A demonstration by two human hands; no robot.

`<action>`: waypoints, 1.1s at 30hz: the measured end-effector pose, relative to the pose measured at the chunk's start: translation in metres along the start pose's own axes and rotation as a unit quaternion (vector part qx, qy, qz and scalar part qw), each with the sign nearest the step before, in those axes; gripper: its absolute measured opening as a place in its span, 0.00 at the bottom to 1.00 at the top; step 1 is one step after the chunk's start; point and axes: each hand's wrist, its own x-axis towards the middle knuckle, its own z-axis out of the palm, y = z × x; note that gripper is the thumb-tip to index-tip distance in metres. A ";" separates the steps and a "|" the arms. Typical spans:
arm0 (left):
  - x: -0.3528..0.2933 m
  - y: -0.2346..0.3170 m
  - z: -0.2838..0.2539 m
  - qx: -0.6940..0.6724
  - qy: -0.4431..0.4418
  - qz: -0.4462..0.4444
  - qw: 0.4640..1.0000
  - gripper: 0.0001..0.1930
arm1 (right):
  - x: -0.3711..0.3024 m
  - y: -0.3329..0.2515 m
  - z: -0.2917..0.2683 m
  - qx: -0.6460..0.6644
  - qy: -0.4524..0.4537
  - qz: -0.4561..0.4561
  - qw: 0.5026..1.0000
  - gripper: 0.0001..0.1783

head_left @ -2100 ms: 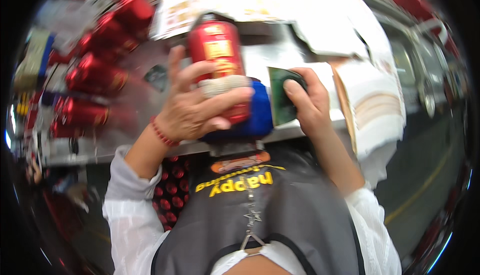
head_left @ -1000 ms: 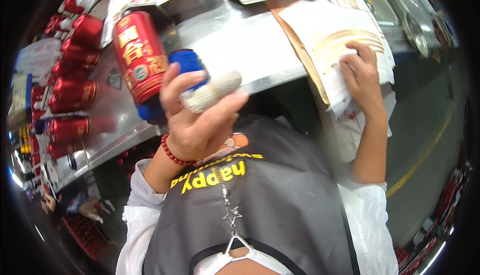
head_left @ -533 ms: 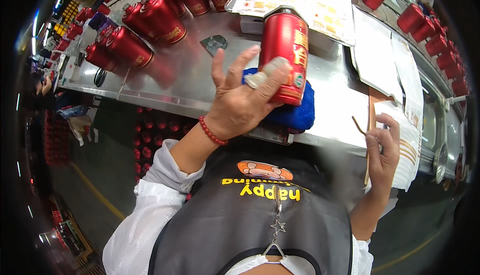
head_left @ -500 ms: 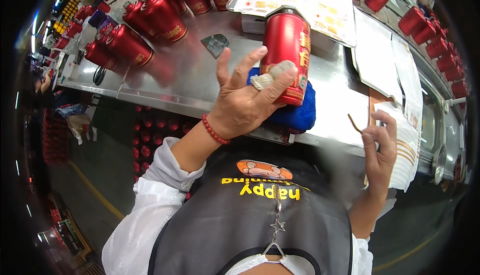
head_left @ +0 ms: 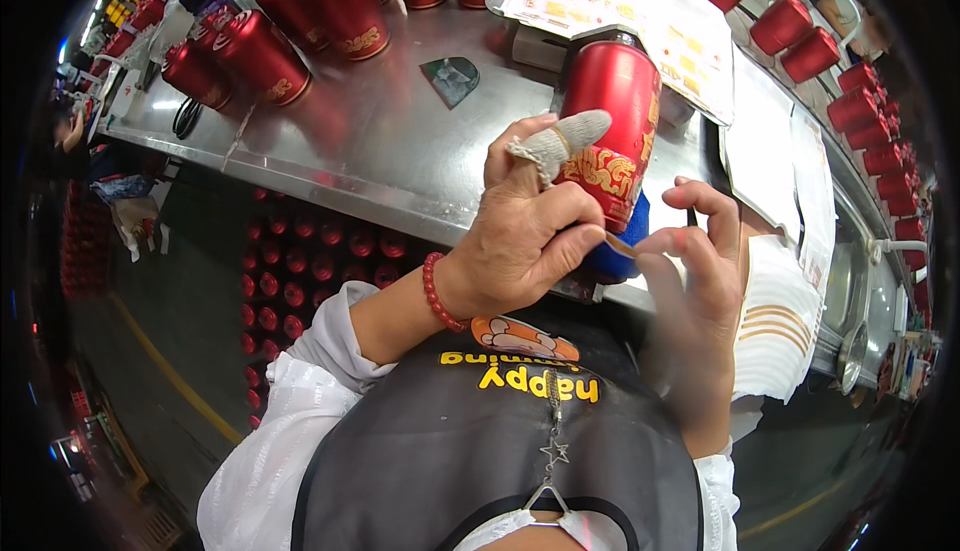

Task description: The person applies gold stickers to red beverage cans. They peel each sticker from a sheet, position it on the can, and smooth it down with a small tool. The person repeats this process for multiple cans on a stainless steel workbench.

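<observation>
While one end of a thin gold strip (head_left: pixel 621 246) is pinched between the thumb and a bent finger of the left hand (head_left: pixel 515 241), its other end is pinched by the right hand (head_left: pixel 705 261), whose thumb is blurred. Across the red bottle (head_left: pixel 620 91), a left finger in a cloth cover (head_left: pixel 572 136) is laid. Beneath the bottle's near end, a blue cloth (head_left: pixel 637 223) is seen. On the metal counter (head_left: pixel 400 131), more red bottles (head_left: pixel 340 6) are grouped to the left; striped white sheets (head_left: pixel 785 266) are stacked near the right hand.

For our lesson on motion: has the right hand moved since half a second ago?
Yes: the right hand has moved left, nearer the blue cloth.
</observation>
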 end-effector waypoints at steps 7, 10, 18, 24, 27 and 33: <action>-0.019 -0.013 0.002 0.009 0.021 -0.106 0.994 0.08 | 0.003 0.026 0.023 -0.072 0.001 -0.011 0.997 0.10; -0.024 -0.017 0.005 -0.008 0.032 -0.134 0.990 0.09 | 0.005 0.030 0.028 -0.076 0.002 -0.008 0.997 0.09; -0.026 -0.019 0.004 -0.078 0.030 -0.191 0.978 0.08 | 0.007 0.030 0.028 -0.063 -0.006 0.019 0.998 0.10; -0.022 -0.019 0.005 -0.062 0.033 -0.180 0.981 0.08 | 0.008 0.026 0.027 -0.043 -0.005 0.054 0.998 0.11; -0.021 -0.019 0.006 -0.064 0.039 -0.181 0.981 0.08 | 0.008 0.026 0.026 -0.041 -0.005 0.066 0.997 0.12; -0.018 -0.019 0.007 -0.048 0.048 -0.157 0.985 0.08 | 0.007 0.027 0.026 -0.027 0.000 0.078 0.997 0.13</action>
